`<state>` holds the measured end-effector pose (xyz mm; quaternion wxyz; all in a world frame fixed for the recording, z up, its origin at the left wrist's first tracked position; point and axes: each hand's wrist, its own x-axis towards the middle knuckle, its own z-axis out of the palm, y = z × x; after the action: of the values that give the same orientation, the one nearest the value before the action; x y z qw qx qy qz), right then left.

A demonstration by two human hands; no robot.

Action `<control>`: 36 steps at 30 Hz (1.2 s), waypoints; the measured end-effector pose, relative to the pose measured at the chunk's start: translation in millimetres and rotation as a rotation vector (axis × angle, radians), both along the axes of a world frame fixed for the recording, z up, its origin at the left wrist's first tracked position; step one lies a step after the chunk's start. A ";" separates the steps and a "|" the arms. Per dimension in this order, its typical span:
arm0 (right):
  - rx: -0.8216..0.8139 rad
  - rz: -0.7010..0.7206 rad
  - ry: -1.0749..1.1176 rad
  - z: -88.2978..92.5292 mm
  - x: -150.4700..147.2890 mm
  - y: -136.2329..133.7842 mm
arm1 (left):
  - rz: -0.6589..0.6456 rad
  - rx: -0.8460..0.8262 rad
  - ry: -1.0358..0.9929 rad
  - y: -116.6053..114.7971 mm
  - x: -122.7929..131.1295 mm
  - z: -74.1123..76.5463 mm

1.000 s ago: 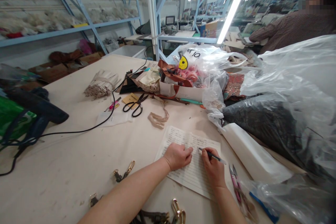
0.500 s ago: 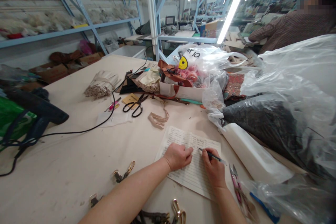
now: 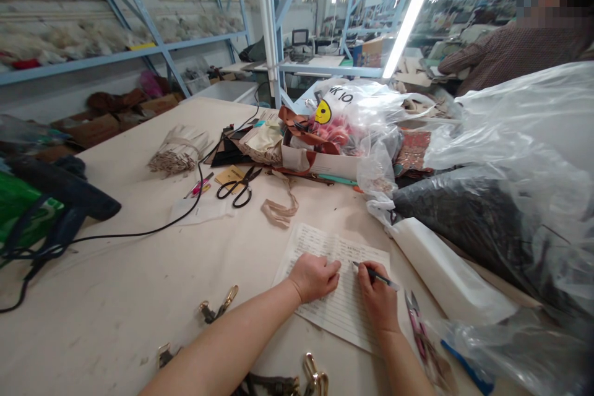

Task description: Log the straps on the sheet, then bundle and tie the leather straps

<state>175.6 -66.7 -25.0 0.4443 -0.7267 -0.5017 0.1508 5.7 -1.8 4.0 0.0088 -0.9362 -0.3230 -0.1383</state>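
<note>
A sheet of lined paper (image 3: 346,306) with rows of handwriting lies on the table in front of me. My left hand (image 3: 315,279) presses on its left part, fingers curled in and nothing visible in them. Pinched in my right hand (image 3: 379,304) is a dark pen (image 3: 383,278), its tip at the sheet by the written lines. Just right of that hand lie thread snips (image 3: 417,328) with pinkish handles. Straps with gold-coloured metal clasps (image 3: 317,374) lie near my left forearm, which partly hides them.
Black-handled scissors (image 3: 241,189) and a beige strip (image 3: 281,210) lie beyond the paper. A filled box (image 3: 320,164) stands behind. Plastic-wrapped goods (image 3: 473,223) crowd the right. A heat gun (image 3: 69,198) with a black cord (image 3: 153,232) is at left. Another person (image 3: 524,52) is at far right.
The pen tip has shifted slightly to the right, and a small new mark shows near it on the paper. My left hand stays in place.
</note>
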 end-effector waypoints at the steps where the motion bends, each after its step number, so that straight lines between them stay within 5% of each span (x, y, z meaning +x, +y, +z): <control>1: -0.002 -0.004 -0.001 -0.1 0.1 0.0 | 0.000 0.000 0.002 -0.1 0.0 -0.2; 36: 0.010 -0.006 -0.002 0.5 1.6 -0.3 | 0.018 0.013 0.013 -0.2 0.8 -1.2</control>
<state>177.3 -67.0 -24.5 0.4478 -0.7262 -0.5007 0.1464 6.4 -2.0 2.8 0.0183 -0.9340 -0.3306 -0.1341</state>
